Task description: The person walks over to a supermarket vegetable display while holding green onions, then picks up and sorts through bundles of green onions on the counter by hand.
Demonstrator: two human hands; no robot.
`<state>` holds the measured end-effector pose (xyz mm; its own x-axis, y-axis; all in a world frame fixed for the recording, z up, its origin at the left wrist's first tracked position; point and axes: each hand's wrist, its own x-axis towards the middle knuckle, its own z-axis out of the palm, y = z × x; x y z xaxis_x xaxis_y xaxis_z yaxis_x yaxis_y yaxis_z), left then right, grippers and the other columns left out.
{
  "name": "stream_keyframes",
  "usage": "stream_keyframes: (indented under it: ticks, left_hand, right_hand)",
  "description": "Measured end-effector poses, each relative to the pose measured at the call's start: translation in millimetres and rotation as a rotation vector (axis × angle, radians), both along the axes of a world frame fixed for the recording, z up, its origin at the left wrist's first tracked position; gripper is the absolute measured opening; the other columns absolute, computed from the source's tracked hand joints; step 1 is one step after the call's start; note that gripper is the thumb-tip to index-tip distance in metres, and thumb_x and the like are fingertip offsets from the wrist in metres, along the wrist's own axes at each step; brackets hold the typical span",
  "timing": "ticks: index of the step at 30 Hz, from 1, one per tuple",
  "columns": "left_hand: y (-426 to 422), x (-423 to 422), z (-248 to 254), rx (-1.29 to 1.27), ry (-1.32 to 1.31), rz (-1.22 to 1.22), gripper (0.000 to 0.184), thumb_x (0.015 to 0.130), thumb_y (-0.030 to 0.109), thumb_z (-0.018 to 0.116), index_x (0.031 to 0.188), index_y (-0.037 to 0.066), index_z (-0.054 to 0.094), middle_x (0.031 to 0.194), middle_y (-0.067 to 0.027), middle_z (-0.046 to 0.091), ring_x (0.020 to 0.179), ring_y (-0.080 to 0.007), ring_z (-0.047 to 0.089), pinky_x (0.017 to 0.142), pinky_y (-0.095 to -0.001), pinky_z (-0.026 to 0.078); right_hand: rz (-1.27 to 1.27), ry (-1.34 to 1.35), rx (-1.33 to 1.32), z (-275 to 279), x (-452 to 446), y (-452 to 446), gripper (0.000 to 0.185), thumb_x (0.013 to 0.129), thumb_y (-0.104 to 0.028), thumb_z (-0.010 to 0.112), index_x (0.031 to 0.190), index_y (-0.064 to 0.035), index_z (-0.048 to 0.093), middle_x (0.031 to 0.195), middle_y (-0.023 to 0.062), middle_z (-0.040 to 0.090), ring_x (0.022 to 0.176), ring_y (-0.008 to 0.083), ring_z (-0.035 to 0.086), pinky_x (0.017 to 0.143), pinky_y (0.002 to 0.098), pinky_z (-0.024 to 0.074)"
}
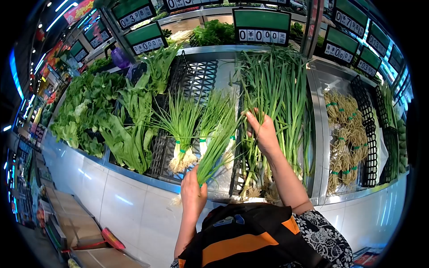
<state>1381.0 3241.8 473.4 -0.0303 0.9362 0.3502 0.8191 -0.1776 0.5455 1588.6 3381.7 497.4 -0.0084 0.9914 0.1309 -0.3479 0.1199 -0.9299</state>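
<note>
My left hand point(193, 190) is closed around the lower part of a bunch of scallions point(216, 154), whose green leaves slant up to the right. Its pale root end shows below the hand. My right hand point(262, 129) is by the leaf tips, over the larger green onions point(279, 94). Thumb and fingers there are pinched together; what lies between them is too small to make out. Behind my left hand, scallion bunches point(181, 129) with green ties and white roots rest on a black crate point(161, 154).
Leafy greens point(94, 102) and long-leaved lettuce point(134, 120) fill the left side. On the right are tied bundles of thin brownish stalks point(344, 138). A metal divider point(318, 129) separates the bays. Price signs point(261, 29) hang behind. A red-handled tool point(111, 239) lies on cardboard at lower left.
</note>
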Motion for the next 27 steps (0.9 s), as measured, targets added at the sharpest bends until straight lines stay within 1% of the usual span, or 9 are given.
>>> stream_keyframes:
  ticks: [6,9,12,13,14,16,20,24,27]
  left_hand:
    - [-3,0,-5,-0.006,0.055,-0.027,0.053,0.066,-0.002,0.055,0.118,-0.001,0.043,0.094,-0.0178,0.052,0.087,-0.0351,0.051,0.077,-0.0408,0.041]
    - [-3,2,-8,-0.022,0.073,-0.044,0.052,0.067,-0.001,0.053,0.118,-0.001,0.043,0.094,-0.0182,0.052,0.087,-0.0349,0.051,0.076,-0.0403,0.041]
    - [0,6,-10,0.015,0.041,-0.109,0.048,0.068,-0.002,0.051,0.115,-0.001,0.045,0.093,-0.0189,0.053,0.084,-0.0366,0.052,0.074,-0.0414,0.042]
    - [-1,7,-7,0.014,0.041,-0.109,0.048,0.068,-0.002,0.051,0.115,-0.001,0.045,0.093,-0.0189,0.053,0.084,-0.0366,0.052,0.074,-0.0414,0.042]
    - [-3,8,-4,-0.051,0.043,-0.128,0.046,0.068,-0.002,0.051,0.113,0.000,0.045,0.091,-0.0199,0.053,0.084,-0.0376,0.052,0.073,-0.0428,0.043]
    - [-3,6,-4,-0.114,0.044,-0.150,0.043,0.068,-0.003,0.051,0.111,0.000,0.046,0.090,-0.0209,0.054,0.083,-0.0386,0.053,0.072,-0.0443,0.043]
    - [9,-22,5,-0.317,0.056,-0.110,0.039,0.072,0.000,0.051,0.110,-0.001,0.045,0.090,-0.0235,0.055,0.086,-0.0396,0.054,0.073,-0.0453,0.044]
    - [58,-20,35,-0.024,-0.276,-0.003,0.045,0.075,0.006,0.058,0.117,-0.002,0.042,0.099,-0.0242,0.057,0.091,-0.0400,0.055,0.077,-0.0410,0.044]
    - [109,-12,25,0.061,-0.223,0.046,0.060,0.074,0.014,0.065,0.127,0.004,0.038,0.115,-0.0218,0.051,0.107,-0.0375,0.049,0.092,-0.0408,0.037]
  right_hand:
    - [-0.004,0.057,-0.021,-11,4,-2,0.014,0.087,-0.016,0.056,0.087,-0.0022,0.054,0.065,-0.0023,0.048,0.052,0.0068,0.043,0.047,0.0230,0.0374]
    - [-0.418,-0.514,0.248,-18,9,-4,0.020,0.084,-0.011,0.056,0.096,0.0035,0.053,0.079,0.0096,0.060,0.070,0.0171,0.055,0.064,0.0315,0.0453]
    - [-0.665,-0.876,0.426,-39,20,-2,0.019,0.083,-0.008,0.055,0.097,0.0046,0.052,0.084,0.0146,0.061,0.074,0.0200,0.057,0.067,0.0336,0.0458]
    - [-0.775,-0.978,0.525,-40,22,0,0.018,0.083,-0.009,0.053,0.096,0.0031,0.052,0.080,0.0118,0.059,0.066,0.0182,0.056,0.058,0.0326,0.0453]
    - [-0.776,-0.979,0.525,-38,29,2,0.018,0.083,-0.009,0.053,0.096,0.0031,0.052,0.080,0.0118,0.059,0.066,0.0182,0.056,0.058,0.0326,0.0453]
    - [-0.666,-0.555,-0.053,-30,50,7,0.015,0.085,-0.011,0.050,0.096,0.0005,0.052,0.069,0.0070,0.054,0.054,0.0128,0.050,0.047,0.0286,0.0407]
    - [-0.615,0.002,-0.004,-15,109,6,0.007,0.089,-0.011,0.047,0.087,-0.0046,0.048,0.058,-0.0017,0.039,0.046,0.0050,0.035,0.040,0.0207,0.0294]
    - [-0.590,0.002,0.011,-34,121,-10,0.012,0.089,-0.016,0.050,0.081,-0.0081,0.046,0.057,-0.0044,0.035,0.044,0.0052,0.033,0.039,0.0214,0.0279]
    - [-0.591,-0.070,-0.065,-51,117,-21,0.012,0.088,-0.017,0.051,0.083,-0.0072,0.047,0.056,-0.0040,0.036,0.044,0.0060,0.034,0.039,0.0213,0.0289]
